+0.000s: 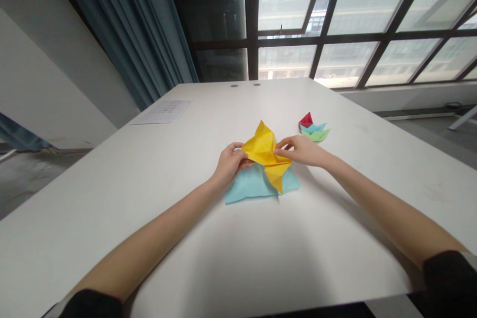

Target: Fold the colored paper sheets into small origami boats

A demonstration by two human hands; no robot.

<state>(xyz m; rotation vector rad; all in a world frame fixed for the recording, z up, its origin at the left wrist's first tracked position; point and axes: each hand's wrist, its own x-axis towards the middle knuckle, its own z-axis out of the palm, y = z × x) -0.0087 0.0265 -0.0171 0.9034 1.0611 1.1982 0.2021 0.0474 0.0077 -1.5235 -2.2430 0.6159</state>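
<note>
A partly folded yellow paper (pixel 265 151) is held up just above a flat light blue paper sheet (pixel 250 186) on the white table (pixel 186 238). My left hand (pixel 230 163) pinches the yellow paper's left side, fingers closed on it. Its right side is pinched by my right hand (pixel 302 150), thumb and fingers pressed together on a fold. A pointed flap of the yellow paper hangs down toward me between the hands.
Three small folded paper boats, red (pixel 306 120), light blue (pixel 313 128) and green (pixel 316 135), lie together right of the hands. A printed white sheet (pixel 163 111) lies at the far left. Windows and a blue curtain (pixel 137 35) stand behind the table.
</note>
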